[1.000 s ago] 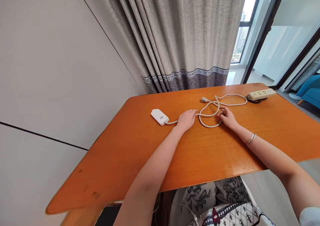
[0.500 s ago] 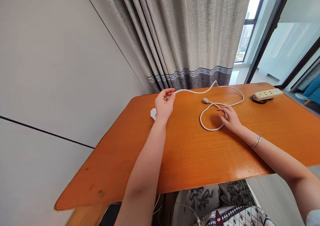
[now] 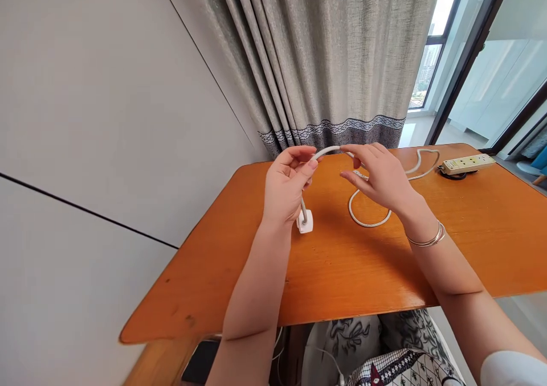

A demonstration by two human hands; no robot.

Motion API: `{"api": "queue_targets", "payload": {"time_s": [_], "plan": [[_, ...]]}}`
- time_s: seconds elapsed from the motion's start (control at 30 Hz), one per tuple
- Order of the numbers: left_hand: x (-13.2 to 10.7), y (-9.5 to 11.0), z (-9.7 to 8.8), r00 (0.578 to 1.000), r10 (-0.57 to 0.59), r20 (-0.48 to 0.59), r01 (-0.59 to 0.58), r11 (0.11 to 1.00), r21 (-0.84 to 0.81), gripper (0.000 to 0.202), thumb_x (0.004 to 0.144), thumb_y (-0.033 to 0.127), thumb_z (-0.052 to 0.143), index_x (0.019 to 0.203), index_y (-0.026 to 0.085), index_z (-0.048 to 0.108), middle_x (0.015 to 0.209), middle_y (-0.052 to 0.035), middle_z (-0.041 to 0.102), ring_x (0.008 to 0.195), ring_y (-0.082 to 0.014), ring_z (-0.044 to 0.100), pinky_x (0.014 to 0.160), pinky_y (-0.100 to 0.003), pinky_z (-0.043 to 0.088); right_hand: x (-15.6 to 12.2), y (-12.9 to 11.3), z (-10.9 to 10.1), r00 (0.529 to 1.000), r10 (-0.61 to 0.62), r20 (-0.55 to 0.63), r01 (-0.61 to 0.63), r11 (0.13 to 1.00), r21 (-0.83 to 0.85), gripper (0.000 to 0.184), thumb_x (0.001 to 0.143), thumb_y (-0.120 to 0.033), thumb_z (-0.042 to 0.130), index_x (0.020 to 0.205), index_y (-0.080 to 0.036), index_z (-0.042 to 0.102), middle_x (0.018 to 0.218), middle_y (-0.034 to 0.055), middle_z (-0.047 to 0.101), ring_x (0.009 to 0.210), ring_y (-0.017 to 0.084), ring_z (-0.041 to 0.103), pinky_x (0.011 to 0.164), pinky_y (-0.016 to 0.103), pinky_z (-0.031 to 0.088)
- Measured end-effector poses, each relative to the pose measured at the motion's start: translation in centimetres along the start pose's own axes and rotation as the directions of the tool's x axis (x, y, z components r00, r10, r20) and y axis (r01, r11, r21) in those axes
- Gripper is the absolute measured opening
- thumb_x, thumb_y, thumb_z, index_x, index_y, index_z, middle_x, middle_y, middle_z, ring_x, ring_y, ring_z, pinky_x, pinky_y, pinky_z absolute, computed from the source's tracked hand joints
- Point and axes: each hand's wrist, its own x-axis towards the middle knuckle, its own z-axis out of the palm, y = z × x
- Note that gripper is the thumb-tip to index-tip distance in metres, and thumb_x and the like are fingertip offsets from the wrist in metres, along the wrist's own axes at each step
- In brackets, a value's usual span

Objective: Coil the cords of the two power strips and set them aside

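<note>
My left hand (image 3: 290, 181) pinches a white power cable (image 3: 329, 150) between thumb and fingers, raised above the far part of the wooden table. From under that hand the cable drops to a white block (image 3: 305, 222) with the cord entering it; the left hand hides part of this block. My right hand (image 3: 378, 175) is just to the right, its index fingertip touching the raised cable and its thumb held apart from it. Behind and below the right hand, the rest of the cable lies in loose loops. The plug end (image 3: 361, 175) is mostly hidden by the right hand.
A cream power strip (image 3: 468, 164) with a black cord lies at the table's far right. The orange-brown wooden table (image 3: 342, 278) meets a pale wall panel (image 3: 94, 118) on the left. A grey curtain (image 3: 337, 56) hangs behind the far edge.
My right hand has risen from the cable loop and moved left to the raised cable beside my left hand. The white block has shifted to the right of my left wrist.
</note>
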Motion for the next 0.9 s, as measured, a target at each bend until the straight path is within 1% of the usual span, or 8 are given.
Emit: {"api": "queue_targets", "payload": {"time_s": [0.2, 0.37, 0.47, 0.53, 0.63, 0.73, 0.8, 0.9], "plan": [[-1.2, 1.5, 1.0, 0.998, -0.050, 0.044, 0.054, 0.995, -0.078, 0.029, 0.070, 0.037, 0.087, 0.087, 0.021, 0.069, 0.086, -0.0032, 0.073, 0.050, -0.0059, 0.048, 0.041, -0.020, 0.036, -0.7, 0.3, -0.9, 0.988, 0.057, -0.144, -0.059, 0.998, -0.013, 0.050, 0.095, -0.055, 0.056, 0.131, -0.019, 0.057, 0.119, 0.0143, 0.059, 0.110, 0.029, 0.056, 0.097, 0.046, 0.045], [-2.0, 1.6, 1.6, 0.991, -0.064, 0.117, 0.075, 0.993, -0.090, 0.035, 0.067, 0.037, 0.089, 0.091, 0.021, 0.069, 0.087, -0.0056, 0.072, 0.070, -0.0146, 0.067, 0.046, -0.021, 0.045, -0.6, -0.2, -1.7, 0.994, 0.108, -0.015, -0.099, 0.952, 0.290, 0.029, 0.100, -0.046, 0.051, 0.096, -0.019, 0.061, 0.075, 0.0010, 0.059, 0.072, 0.016, 0.053, 0.071, 0.031, 0.044], [-1.8, 1.4, 1.6, 0.976, -0.079, 0.202, 0.094, 0.993, -0.069, 0.037, 0.070, 0.037, 0.088, 0.097, 0.022, 0.069, 0.087, -0.0050, 0.071, 0.074, -0.0158, 0.068, 0.051, -0.022, 0.049, -0.6, -0.2, -2.0, 0.969, 0.206, -0.133, -0.116, 0.864, 0.490, 0.034, 0.100, -0.047, 0.052, 0.080, -0.020, 0.058, 0.063, -0.0040, 0.046, 0.058, 0.010, 0.042, 0.057, 0.025, 0.036], [-1.7, 1.2, 1.7, 0.933, -0.136, 0.333, 0.145, 0.989, -0.001, 0.033, 0.075, 0.039, 0.083, 0.099, 0.021, 0.069, 0.084, -0.0044, 0.071, 0.071, -0.0150, 0.066, 0.057, -0.025, 0.052, -0.6, 0.4, -2.2, 0.904, 0.313, -0.290, -0.101, 0.818, 0.566, 0.036, 0.097, -0.052, 0.056, 0.080, -0.021, 0.058, 0.065, -0.0040, 0.044, 0.058, 0.009, 0.041, 0.055, 0.024, 0.034], [-1.9, 0.8, 2.1, 0.782, -0.301, 0.546, 0.248, 0.954, 0.171, 0.028, 0.087, 0.046, 0.070, 0.093, 0.019, 0.069, 0.077, -0.0040, 0.069, 0.065, -0.0136, 0.062, 0.059, -0.026, 0.052, -0.7, 2.2, -2.4, 0.787, 0.433, -0.439, -0.054, 0.758, 0.650, 0.038, 0.097, -0.058, 0.052, 0.086, -0.023, 0.059, 0.069, -0.0031, 0.043, 0.055, 0.008, 0.040, 0.050, 0.024, 0.032], [-2.1, 0.4, 2.5, 0.663, -0.386, 0.642, 0.282, 0.922, 0.264, 0.038, 0.090, 0.055, 0.061, 0.082, 0.018, 0.066, 0.072, -0.0035, 0.064, 0.062, -0.0134, 0.058, 0.055, -0.026, 0.048, -0.9, 3.9, -2.5, 0.744, 0.448, -0.495, -0.036, 0.767, 0.640, 0.035, 0.099, -0.058, 0.048, 0.093, -0.025, 0.060, 0.072, -0.0023, 0.042, 0.053, 0.009, 0.038, 0.047, 0.025, 0.029], [-2.2, 0.2, 2.7, 0.664, -0.369, 0.650, 0.290, 0.929, 0.231, 0.043, 0.088, 0.060, 0.061, 0.077, 0.018, 0.064, 0.066, -0.0020, 0.059, 0.060, -0.0135, 0.055, 0.053, -0.027, 0.045, -1.0, 4.5, -2.6, 0.741, 0.450, -0.499, -0.061, 0.785, 0.617, 0.034, 0.099, -0.058, 0.048, 0.097, -0.026, 0.061, 0.072, -0.0020, 0.042, 0.054, 0.010, 0.040, 0.047, 0.026, 0.030], [-1.9, -0.2, 2.6, 0.761, -0.315, 0.567, 0.345, 0.937, 0.058, 0.046, 0.084, 0.063, 0.065, 0.070, 0.020, 0.059, 0.052, 0.0036, 0.044, 0.051, -0.0118, 0.047, 0.054, -0.028, 0.047, -0.9, 4.6, -2.4, 0.777, 0.444, -0.446, -0.085, 0.776, 0.624, 0.035, 0.100, -0.058, 0.045, 0.105, -0.027, 0.060, 0.072, -0.0020, 0.042, 0.055, 0.010, 0.045, 0.047, 0.025, 0.032]]}}
